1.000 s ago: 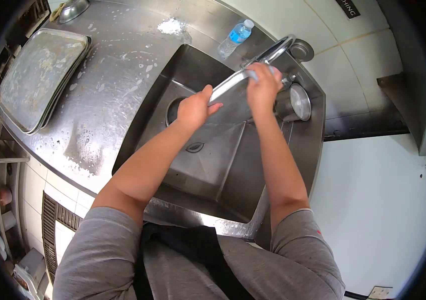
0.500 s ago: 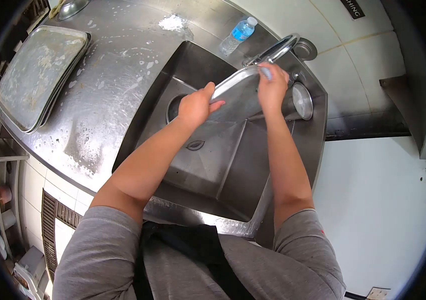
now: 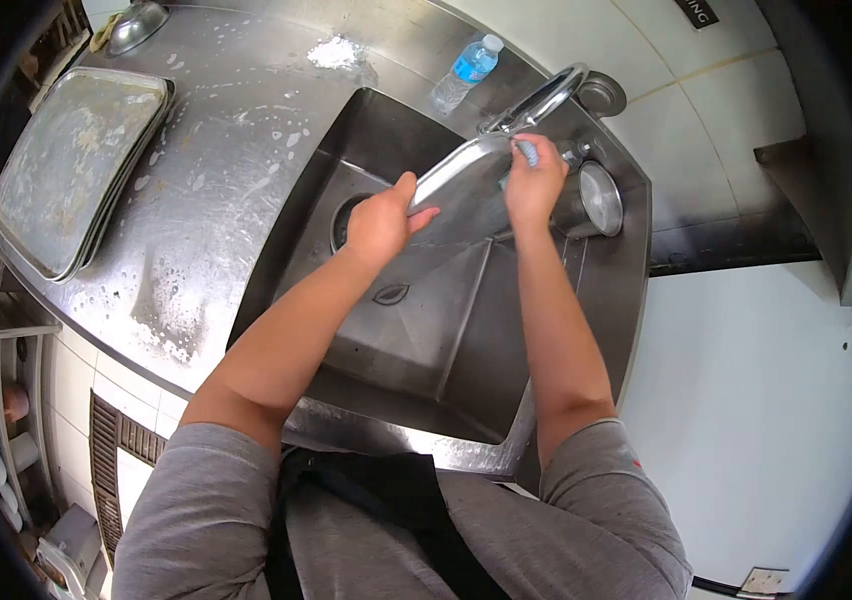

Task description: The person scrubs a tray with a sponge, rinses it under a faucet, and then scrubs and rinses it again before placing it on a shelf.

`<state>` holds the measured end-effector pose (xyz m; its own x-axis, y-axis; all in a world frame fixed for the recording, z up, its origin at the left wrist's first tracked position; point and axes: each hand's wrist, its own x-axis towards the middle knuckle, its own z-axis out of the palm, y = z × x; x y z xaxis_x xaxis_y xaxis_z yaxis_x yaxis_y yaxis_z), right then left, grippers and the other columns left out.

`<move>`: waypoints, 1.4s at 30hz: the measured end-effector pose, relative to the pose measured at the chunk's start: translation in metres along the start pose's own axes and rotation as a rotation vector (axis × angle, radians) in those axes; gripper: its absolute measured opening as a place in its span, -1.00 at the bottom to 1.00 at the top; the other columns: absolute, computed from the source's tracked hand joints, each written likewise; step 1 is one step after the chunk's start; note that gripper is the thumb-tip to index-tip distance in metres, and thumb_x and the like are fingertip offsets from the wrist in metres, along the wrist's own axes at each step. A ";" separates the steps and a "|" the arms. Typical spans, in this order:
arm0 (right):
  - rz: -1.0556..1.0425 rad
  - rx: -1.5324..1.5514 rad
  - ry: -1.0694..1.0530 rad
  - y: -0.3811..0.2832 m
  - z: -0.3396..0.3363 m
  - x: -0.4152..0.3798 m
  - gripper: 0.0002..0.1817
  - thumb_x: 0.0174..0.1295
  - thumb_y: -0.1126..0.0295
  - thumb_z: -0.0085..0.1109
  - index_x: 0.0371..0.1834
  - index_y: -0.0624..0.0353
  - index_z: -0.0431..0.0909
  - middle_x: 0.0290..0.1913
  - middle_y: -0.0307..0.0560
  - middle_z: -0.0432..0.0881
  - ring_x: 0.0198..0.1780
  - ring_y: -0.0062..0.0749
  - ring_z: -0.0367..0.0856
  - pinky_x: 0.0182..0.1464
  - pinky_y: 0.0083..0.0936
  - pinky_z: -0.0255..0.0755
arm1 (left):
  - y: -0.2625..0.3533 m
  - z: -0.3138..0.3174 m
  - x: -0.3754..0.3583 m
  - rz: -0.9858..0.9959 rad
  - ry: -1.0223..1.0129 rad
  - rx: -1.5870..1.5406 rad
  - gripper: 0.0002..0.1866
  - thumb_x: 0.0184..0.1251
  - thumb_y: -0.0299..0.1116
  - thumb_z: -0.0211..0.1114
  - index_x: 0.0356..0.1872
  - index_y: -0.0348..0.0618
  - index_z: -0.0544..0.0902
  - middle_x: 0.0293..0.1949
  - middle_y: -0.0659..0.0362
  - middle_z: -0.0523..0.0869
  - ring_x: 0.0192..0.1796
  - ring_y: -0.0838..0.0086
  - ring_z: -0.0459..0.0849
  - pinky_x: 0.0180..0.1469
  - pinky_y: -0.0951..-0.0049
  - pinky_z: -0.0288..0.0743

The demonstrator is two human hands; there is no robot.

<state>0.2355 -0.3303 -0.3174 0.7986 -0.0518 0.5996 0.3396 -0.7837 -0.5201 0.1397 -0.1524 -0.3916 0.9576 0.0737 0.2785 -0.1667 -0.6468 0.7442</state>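
My left hand point(image 3: 378, 227) grips the near left end of a shiny metal tray point(image 3: 453, 208), thumb over the rim. The tray is held tilted above the steel sink point(image 3: 376, 345), and its bright rim faces up. At the far right end of the tray, my right hand point(image 3: 534, 185) is closed around a small light grey-blue scrubbing pad point(image 3: 527, 152); most of the pad is hidden by the fingers. Just behind that hand is the curved faucet point(image 3: 546, 98). Right of it, a round metal pot point(image 3: 600, 198) sits tipped at the sink's side.
A stack of worn baking trays point(image 3: 81, 170) lies on the wet steel counter point(image 3: 216, 200) at the left. A labelled water bottle point(image 3: 466, 73) stands behind the sink. A metal bowl point(image 3: 136, 28) sits far left, and a white panel point(image 3: 746, 420) is on the right.
Both hands and the tray shift slightly left and down in view, partly with the camera. The grip on the tray and pad stays the same.
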 end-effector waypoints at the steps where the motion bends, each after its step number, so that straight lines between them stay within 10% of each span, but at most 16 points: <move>1: 0.000 0.003 0.003 -0.016 -0.002 -0.008 -0.80 0.05 0.53 0.29 -0.26 -0.01 0.68 -0.14 -0.18 0.70 0.08 -0.10 0.50 0.13 -0.27 0.31 | -0.003 0.000 -0.003 0.007 0.014 -0.008 -0.50 0.19 0.03 0.43 -0.20 -0.12 0.39 -0.45 -0.12 0.69 -0.34 -0.14 0.67 -0.34 -0.03 0.50; 3: -0.500 -0.174 -0.081 -0.042 -0.002 -0.017 -0.75 0.00 0.58 0.26 -0.28 -0.03 0.68 -0.12 -0.23 0.70 0.10 -0.12 0.49 0.15 -0.23 0.28 | -0.007 -0.003 -0.002 0.011 0.031 -0.007 -0.50 0.19 0.02 0.43 -0.20 -0.12 0.39 -0.44 -0.13 0.70 -0.34 -0.14 0.67 -0.33 -0.03 0.51; 6: -0.725 -0.250 -0.159 -0.054 -0.001 -0.023 -0.71 -0.03 0.61 0.21 -0.28 -0.06 0.68 -0.10 -0.28 0.69 0.09 -0.13 0.50 0.18 -0.21 0.25 | -0.007 -0.003 -0.003 -0.030 0.008 -0.019 -0.52 0.20 0.00 0.43 -0.20 -0.13 0.40 -0.43 -0.14 0.69 -0.32 -0.15 0.67 -0.32 -0.01 0.51; 13: 0.175 0.250 -0.166 0.010 0.007 0.007 -0.85 0.09 0.46 0.36 -0.26 0.06 0.69 -0.13 -0.12 0.68 0.03 -0.10 0.55 0.12 -0.32 0.35 | -0.022 -0.019 -0.015 -0.017 -0.023 -0.010 -0.50 0.19 -0.01 0.45 -0.21 -0.19 0.42 -0.36 -0.14 0.69 -0.29 -0.13 0.67 -0.30 0.06 0.51; 17: 0.274 0.173 -0.265 0.002 0.005 0.009 -0.89 0.15 0.35 0.33 -0.25 -0.04 0.70 -0.11 -0.21 0.69 0.07 -0.12 0.53 0.15 -0.24 0.31 | -0.016 -0.040 -0.011 0.109 -0.004 0.062 -0.47 0.12 0.03 0.48 -0.24 -0.21 0.44 -0.26 -0.10 0.69 -0.20 -0.08 0.67 -0.25 0.09 0.53; 23: -0.087 0.015 -0.184 -0.064 0.012 -0.010 -0.86 0.13 0.32 0.34 -0.24 -0.16 0.68 -0.10 -0.36 0.70 0.10 -0.18 0.49 0.07 -0.02 0.23 | 0.039 -0.045 0.051 0.063 0.207 -0.011 -0.50 0.06 -0.04 0.53 -0.31 -0.20 0.46 -0.29 -0.06 0.66 -0.22 -0.04 0.66 -0.24 0.10 0.53; 29: 0.075 -0.034 -0.223 -0.034 0.007 -0.005 -0.85 0.09 0.40 0.32 -0.28 -0.13 0.67 -0.14 -0.42 0.70 0.07 -0.20 0.49 0.05 -0.05 0.19 | 0.035 -0.043 0.048 0.055 0.245 0.048 -0.49 0.02 -0.06 0.56 -0.38 -0.19 0.44 -0.42 -0.05 0.66 -0.32 -0.05 0.66 -0.33 0.10 0.52; 32: -0.294 0.035 -0.101 -0.065 0.016 -0.012 -0.80 0.02 0.46 0.30 -0.30 -0.15 0.67 -0.18 -0.43 0.70 0.05 -0.18 0.49 0.02 -0.11 0.20 | 0.026 -0.042 0.051 0.102 0.294 0.065 -0.49 0.02 -0.04 0.56 -0.40 -0.19 0.44 -0.46 -0.06 0.65 -0.35 -0.06 0.65 -0.35 0.09 0.51; 36: -0.066 -0.021 -0.167 -0.038 0.012 -0.004 -0.79 -0.01 0.49 0.30 -0.32 -0.15 0.65 -0.16 -0.43 0.70 0.04 -0.18 0.50 0.04 -0.11 0.19 | 0.022 -0.046 0.046 0.085 0.291 0.054 -0.47 0.01 0.00 0.56 -0.40 -0.19 0.44 -0.47 -0.07 0.65 -0.37 -0.07 0.65 -0.37 0.09 0.50; 42: -0.267 0.079 -0.107 -0.064 0.030 -0.016 -0.80 0.02 0.49 0.29 -0.33 -0.17 0.65 -0.17 -0.38 0.70 0.07 -0.19 0.50 0.04 -0.15 0.20 | 0.019 -0.049 0.044 0.048 0.292 0.070 -0.48 0.04 -0.03 0.55 -0.40 -0.20 0.43 -0.48 -0.09 0.64 -0.36 -0.08 0.65 -0.34 0.10 0.50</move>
<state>0.2160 -0.2612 -0.3116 0.7222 0.2190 0.6561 0.5794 -0.7096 -0.4010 0.1670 -0.1242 -0.3354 0.8395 0.2500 0.4824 -0.1837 -0.7050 0.6850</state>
